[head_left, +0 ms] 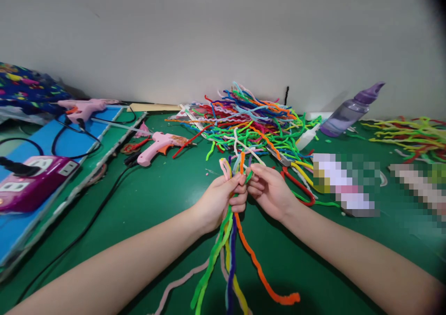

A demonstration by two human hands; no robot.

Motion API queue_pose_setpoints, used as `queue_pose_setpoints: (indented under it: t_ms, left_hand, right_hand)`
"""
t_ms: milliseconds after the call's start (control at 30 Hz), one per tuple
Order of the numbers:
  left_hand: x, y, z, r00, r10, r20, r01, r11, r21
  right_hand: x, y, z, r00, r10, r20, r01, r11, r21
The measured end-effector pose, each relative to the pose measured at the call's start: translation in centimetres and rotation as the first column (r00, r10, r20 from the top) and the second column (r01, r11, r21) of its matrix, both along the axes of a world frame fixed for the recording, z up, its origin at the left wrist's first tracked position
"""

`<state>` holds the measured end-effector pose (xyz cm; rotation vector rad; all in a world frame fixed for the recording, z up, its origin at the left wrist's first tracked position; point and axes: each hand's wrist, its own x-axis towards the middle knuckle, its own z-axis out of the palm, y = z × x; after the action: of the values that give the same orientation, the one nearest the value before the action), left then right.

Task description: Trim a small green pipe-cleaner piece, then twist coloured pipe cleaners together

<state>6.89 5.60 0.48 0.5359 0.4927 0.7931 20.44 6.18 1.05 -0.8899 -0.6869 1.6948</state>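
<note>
My left hand is closed round a bundle of fuzzy pipe cleaners in green, yellow, purple, orange and pale pink. Their long ends hang below the fist, and short ends stick up above it. The orange pipe cleaner trails off to the right with a thicker tip. My right hand meets the left at the top of the bundle. Its thumb and fingers pinch a green pipe cleaner end. The fingers hide where the strands come together.
A heap of mixed pipe cleaners lies behind my hands. On the left are two pink glue guns, a power strip and a black cord. To the right stand a white glue bottle and a purple water bottle; red-handled scissors lie nearer.
</note>
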Motion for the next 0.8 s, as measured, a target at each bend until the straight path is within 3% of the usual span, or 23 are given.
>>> queue_pose_setpoints:
  t_ms: [233, 567, 800]
  left_hand:
    - [-0.34, -0.11, -0.05, 0.997, -0.042, 0.067, 0.044, 0.999, -0.025]
    - [-0.02, -0.17, -0.28, 0.998, -0.055, 0.006, 0.055, 0.997, 0.058]
    - [0.22, -0.59, -0.05, 0.997, -0.072, 0.007, 0.071, 0.994, 0.087]
  right_hand:
    - [0.47, 0.71, -0.02, 0.993, -0.084, -0.077, 0.082, 0.996, -0.029]
    - [0.61, 0.55, -0.04, 0.973, -0.187, 0.132, 0.177, 0.981, 0.082]
    - [0.43, 0.48, -0.07, 0.951, -0.249, 0.184, 0.207, 0.954, 0.218]
